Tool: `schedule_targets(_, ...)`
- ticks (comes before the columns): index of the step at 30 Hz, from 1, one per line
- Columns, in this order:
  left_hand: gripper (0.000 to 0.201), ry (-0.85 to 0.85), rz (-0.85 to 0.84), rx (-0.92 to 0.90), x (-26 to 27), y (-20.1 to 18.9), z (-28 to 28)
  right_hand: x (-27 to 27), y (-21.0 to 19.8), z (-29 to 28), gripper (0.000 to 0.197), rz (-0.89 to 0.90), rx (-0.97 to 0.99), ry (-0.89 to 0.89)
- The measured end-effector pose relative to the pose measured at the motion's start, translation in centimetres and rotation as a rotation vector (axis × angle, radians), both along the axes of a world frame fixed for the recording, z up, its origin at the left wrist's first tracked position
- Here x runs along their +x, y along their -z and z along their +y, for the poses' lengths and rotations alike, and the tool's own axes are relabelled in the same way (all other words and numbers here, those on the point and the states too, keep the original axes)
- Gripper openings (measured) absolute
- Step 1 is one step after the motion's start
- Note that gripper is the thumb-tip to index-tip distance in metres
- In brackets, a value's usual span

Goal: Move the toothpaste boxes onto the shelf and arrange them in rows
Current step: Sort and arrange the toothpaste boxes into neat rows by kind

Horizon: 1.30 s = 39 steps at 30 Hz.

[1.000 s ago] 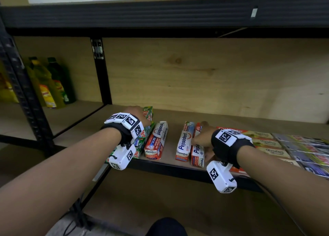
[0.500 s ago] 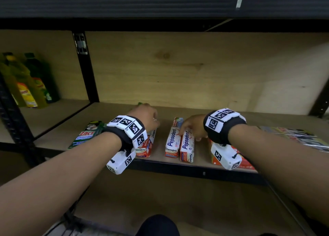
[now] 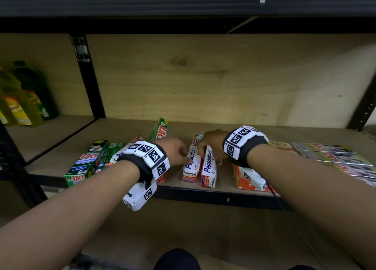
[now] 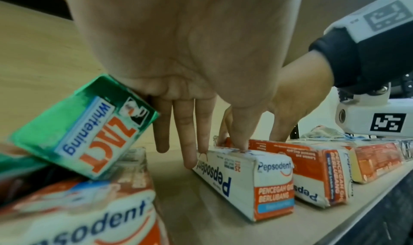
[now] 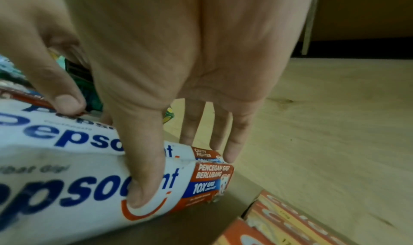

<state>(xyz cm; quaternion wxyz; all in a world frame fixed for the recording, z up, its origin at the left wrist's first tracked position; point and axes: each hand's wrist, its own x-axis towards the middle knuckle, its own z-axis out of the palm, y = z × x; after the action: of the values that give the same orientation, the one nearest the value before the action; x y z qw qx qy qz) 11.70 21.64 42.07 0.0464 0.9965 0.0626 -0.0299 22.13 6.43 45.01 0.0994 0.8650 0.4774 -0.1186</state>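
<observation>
While the green Zact box [image 4: 85, 125] is leaning tilted on its neighbours at the left, it is risking a slide off the shelf [image 3: 223, 127] if nudged. The left hand [image 3: 173, 149] is pressing straight fingers against the left Pepsodent box [image 3: 190, 163]; the right hand [image 3: 211, 143] is pinching the right Pepsodent box [image 3: 208, 168], which is risking toppling near the front edge.
</observation>
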Motion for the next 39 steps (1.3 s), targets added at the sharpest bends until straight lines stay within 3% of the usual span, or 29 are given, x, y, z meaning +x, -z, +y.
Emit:
schedule_targets(6, 0.043, -0.022, -0.001, 0.008, 0.0, 0.0, 0.2, 0.2, -0.4, -0.8, 0.033, -0.014, 0.006, -0.121)
schedule_targets(9, 0.034, -0.044, -0.034, 0.051, 0.1, -0.4, 1.1, 0.5, -0.1, -1.6, 0.033, -0.002, 0.055, -0.125)
schedule_targets(13, 0.028, -0.095, -0.067, 0.067, 0.2, -0.9, 2.6, 0.3, 0.3, -1.7, 0.049, 0.018, -0.006, -0.132)
schedule_targets(20, 0.027, -0.099, -0.078, 0.074, 0.1, -0.7, 2.8, -0.1, 0.7, -1.3, 0.035, -0.035, 0.034, -0.153)
schedule_targets(28, 0.02, -0.111, -0.139, 0.047, -0.1, -0.8, 4.4, -1.0, -2.3, -2.6, 0.028, 0.015, 0.335, -0.076)
schedule_targets(33, 0.038, -0.091, -0.082, 0.147, 0.4, -0.5, 2.5, -0.4, -5.2, -4.1, 0.04, 0.189, 0.552, 0.083)
schedule_targets(39, 0.056, -0.101, -0.051, 0.102, 1.5, 0.0, -0.7, 0.6, -6.2, -6.2, 0.03, 0.503, 0.707, 0.195)
